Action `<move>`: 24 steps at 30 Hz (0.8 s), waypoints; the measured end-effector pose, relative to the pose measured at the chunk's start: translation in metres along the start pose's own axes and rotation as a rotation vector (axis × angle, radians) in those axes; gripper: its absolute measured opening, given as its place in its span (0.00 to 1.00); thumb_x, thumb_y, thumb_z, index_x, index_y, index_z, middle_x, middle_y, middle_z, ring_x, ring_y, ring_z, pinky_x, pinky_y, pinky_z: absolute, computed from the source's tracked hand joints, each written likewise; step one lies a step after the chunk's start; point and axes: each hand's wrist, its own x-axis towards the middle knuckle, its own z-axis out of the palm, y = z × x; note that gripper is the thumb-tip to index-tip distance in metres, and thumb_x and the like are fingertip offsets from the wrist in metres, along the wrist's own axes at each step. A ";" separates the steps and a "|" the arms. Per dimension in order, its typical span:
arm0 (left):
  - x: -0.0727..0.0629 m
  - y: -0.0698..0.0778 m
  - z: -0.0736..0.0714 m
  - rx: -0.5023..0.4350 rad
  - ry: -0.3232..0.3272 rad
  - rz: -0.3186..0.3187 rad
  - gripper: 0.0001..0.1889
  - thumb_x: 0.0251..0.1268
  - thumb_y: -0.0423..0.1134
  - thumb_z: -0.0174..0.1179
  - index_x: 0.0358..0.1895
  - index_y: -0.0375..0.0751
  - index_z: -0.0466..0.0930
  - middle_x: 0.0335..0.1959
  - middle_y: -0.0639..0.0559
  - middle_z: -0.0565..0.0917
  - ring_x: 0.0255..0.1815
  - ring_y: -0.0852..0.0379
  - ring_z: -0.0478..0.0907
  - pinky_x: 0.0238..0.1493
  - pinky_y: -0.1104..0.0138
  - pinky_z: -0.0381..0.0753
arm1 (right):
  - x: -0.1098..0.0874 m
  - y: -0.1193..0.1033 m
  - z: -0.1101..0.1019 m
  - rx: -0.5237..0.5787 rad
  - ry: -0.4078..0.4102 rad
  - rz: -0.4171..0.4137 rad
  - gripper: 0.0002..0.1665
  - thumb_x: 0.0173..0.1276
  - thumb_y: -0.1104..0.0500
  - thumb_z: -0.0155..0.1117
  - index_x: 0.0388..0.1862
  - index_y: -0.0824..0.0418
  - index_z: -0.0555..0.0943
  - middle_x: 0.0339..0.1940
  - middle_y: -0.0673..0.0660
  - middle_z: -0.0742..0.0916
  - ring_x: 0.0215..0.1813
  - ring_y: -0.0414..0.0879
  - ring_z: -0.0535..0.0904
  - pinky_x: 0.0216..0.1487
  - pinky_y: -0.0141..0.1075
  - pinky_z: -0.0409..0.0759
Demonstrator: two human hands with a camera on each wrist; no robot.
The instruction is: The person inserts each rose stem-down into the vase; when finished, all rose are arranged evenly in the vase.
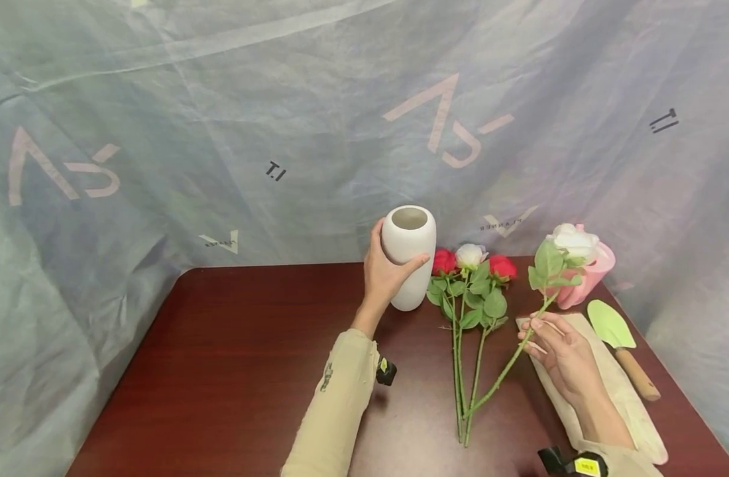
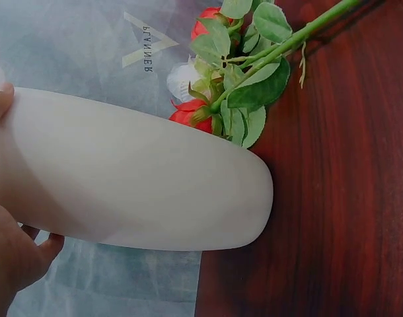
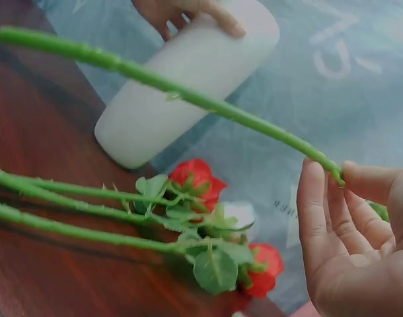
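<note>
The person's left hand (image 1: 384,273) is clamped round the upper part of a smooth white oval vase (image 1: 407,250), thumb across its front, likely to keep it upright near the far edge of the dark red-brown wooden desk (image 1: 251,358); whether its base touches the wood cannot be told. The right hand (image 1: 566,358) pinches a long-stemmed white rose with green leaves (image 1: 572,244) just below its foliage, fingertips together on the stem, probably so the lower stem stays free, slanting down toward the left. Beside the vase lie three long-stemmed roses, two red and one white (image 1: 474,299), blooms toward the far edge, lower stems converging, which seemingly leaves the ends easy to reach.
</note>
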 end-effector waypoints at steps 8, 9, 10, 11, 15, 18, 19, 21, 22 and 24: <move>-0.001 0.001 0.000 -0.015 -0.007 0.010 0.51 0.37 0.59 0.73 0.69 0.59 0.56 0.57 0.60 0.71 0.52 0.59 0.71 0.48 0.56 0.73 | 0.007 -0.013 0.017 0.096 -0.120 -0.082 0.17 0.74 0.72 0.37 0.44 0.63 0.76 0.40 0.56 0.84 0.43 0.46 0.81 0.42 0.36 0.79; -0.001 0.001 0.000 -0.013 -0.009 0.007 0.51 0.37 0.58 0.73 0.69 0.58 0.56 0.57 0.60 0.71 0.52 0.59 0.72 0.48 0.55 0.73 | 0.009 -0.016 0.018 0.155 -0.152 -0.093 0.18 0.74 0.73 0.36 0.44 0.65 0.77 0.41 0.57 0.83 0.44 0.47 0.81 0.43 0.37 0.79; -0.002 0.000 0.000 -0.015 -0.009 0.004 0.51 0.37 0.58 0.74 0.70 0.57 0.56 0.57 0.60 0.71 0.52 0.59 0.72 0.48 0.55 0.73 | 0.011 -0.019 0.019 0.215 -0.181 -0.102 0.19 0.74 0.73 0.34 0.44 0.66 0.77 0.41 0.59 0.83 0.45 0.49 0.81 0.45 0.39 0.78; -0.002 0.000 0.001 -0.017 -0.010 0.003 0.52 0.37 0.58 0.74 0.70 0.56 0.56 0.57 0.60 0.71 0.52 0.58 0.72 0.48 0.55 0.73 | 0.014 -0.023 0.020 0.279 -0.206 -0.108 0.20 0.74 0.73 0.33 0.44 0.68 0.76 0.41 0.60 0.83 0.46 0.50 0.80 0.46 0.40 0.78; -0.001 0.001 0.004 -0.024 -0.009 0.009 0.51 0.38 0.58 0.73 0.70 0.58 0.56 0.58 0.59 0.71 0.53 0.58 0.72 0.48 0.55 0.73 | 0.029 -0.043 0.025 0.524 -0.235 -0.136 0.19 0.74 0.73 0.31 0.44 0.72 0.75 0.40 0.65 0.82 0.46 0.56 0.79 0.50 0.45 0.76; 0.000 0.002 0.003 -0.031 -0.010 0.011 0.51 0.38 0.58 0.73 0.69 0.61 0.55 0.58 0.59 0.71 0.53 0.58 0.72 0.48 0.55 0.73 | 0.042 -0.058 0.035 0.654 -0.169 -0.179 0.16 0.74 0.72 0.35 0.41 0.73 0.74 0.39 0.66 0.80 0.44 0.58 0.78 0.47 0.46 0.77; -0.001 0.002 0.003 -0.030 -0.011 0.007 0.51 0.38 0.58 0.73 0.69 0.62 0.54 0.58 0.59 0.71 0.52 0.58 0.72 0.48 0.55 0.73 | 0.046 -0.063 0.039 0.687 -0.141 -0.196 0.15 0.74 0.72 0.36 0.40 0.73 0.73 0.41 0.65 0.79 0.43 0.58 0.78 0.46 0.46 0.77; -0.002 0.002 0.002 -0.033 -0.006 0.003 0.51 0.38 0.57 0.74 0.69 0.61 0.55 0.57 0.59 0.71 0.52 0.57 0.72 0.47 0.55 0.73 | 0.052 -0.070 0.048 0.723 -0.058 -0.225 0.12 0.73 0.73 0.39 0.38 0.73 0.73 0.44 0.62 0.77 0.42 0.57 0.77 0.45 0.45 0.77; -0.002 0.002 0.001 -0.033 -0.004 0.000 0.51 0.37 0.57 0.74 0.69 0.60 0.55 0.57 0.59 0.71 0.52 0.58 0.72 0.47 0.55 0.73 | 0.055 -0.073 0.053 0.731 -0.007 -0.233 0.09 0.71 0.73 0.42 0.37 0.73 0.73 0.44 0.62 0.77 0.41 0.57 0.77 0.43 0.45 0.77; -0.003 0.002 0.001 -0.035 -0.003 0.000 0.51 0.38 0.56 0.74 0.70 0.58 0.56 0.57 0.59 0.72 0.51 0.57 0.72 0.46 0.55 0.74 | 0.061 -0.078 0.063 0.748 0.102 -0.238 0.05 0.69 0.73 0.48 0.37 0.71 0.73 0.42 0.61 0.76 0.39 0.55 0.77 0.43 0.43 0.77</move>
